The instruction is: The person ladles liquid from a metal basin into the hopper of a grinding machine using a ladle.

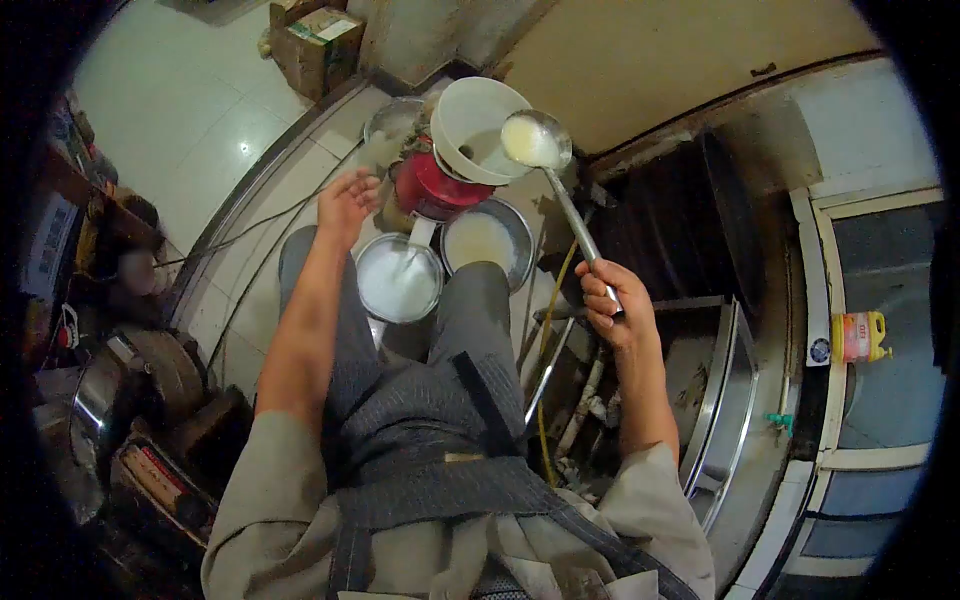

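Note:
My right hand (612, 300) is wrapped round the handle of a metal ladle (578, 225). Pale, creamy contents fill the ladle's bowl, which is held up beside the rim of a white hopper (470, 105). The hopper sits on a red grinding machine (430, 188) with a white spout (422, 233). Below the spout stands a metal pot of white foamy liquid (395, 280). Right of it, a second pot holds a pale yellowish mixture (478, 243). My left hand (348, 207) hovers left of the machine, empty, its fingers loosely bent and apart.
Another metal bowl (395, 122) stands behind the machine. A cardboard box (318, 50) is at the back. Cables cross the tiles on the left, near clutter and a round metal vessel (100, 390). Dark equipment and a metal frame (715, 390) flank my right side. A yellow jug (862, 337) is farther right.

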`<state>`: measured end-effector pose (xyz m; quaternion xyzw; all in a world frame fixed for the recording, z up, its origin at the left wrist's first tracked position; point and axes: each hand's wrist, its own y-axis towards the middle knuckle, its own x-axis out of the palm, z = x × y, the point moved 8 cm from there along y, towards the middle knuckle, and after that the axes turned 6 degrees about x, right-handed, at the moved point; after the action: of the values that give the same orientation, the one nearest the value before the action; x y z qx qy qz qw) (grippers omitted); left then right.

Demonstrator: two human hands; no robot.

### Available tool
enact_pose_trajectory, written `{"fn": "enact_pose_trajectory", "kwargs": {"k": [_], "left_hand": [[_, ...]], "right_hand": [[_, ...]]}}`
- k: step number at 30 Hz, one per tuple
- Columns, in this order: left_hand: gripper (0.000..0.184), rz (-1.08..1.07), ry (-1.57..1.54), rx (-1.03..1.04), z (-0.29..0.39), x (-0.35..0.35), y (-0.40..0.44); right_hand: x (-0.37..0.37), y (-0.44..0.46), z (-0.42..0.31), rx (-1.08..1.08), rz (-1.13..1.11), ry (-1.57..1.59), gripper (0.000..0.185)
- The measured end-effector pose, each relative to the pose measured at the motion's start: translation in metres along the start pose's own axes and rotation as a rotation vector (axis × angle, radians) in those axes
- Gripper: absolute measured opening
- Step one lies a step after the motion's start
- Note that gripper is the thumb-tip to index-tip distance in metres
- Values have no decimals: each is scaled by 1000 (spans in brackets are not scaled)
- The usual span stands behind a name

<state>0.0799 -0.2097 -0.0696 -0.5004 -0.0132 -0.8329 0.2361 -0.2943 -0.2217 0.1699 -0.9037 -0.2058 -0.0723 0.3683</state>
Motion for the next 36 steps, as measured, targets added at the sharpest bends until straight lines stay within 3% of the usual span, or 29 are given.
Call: {"fn": "enact_pose_trajectory", "kwargs": {"k": [36], "left_hand": [[32, -32, -1, 27, 3, 2, 1]], "right_hand": [[6, 4, 4, -58, 125, -165, 25]]}}
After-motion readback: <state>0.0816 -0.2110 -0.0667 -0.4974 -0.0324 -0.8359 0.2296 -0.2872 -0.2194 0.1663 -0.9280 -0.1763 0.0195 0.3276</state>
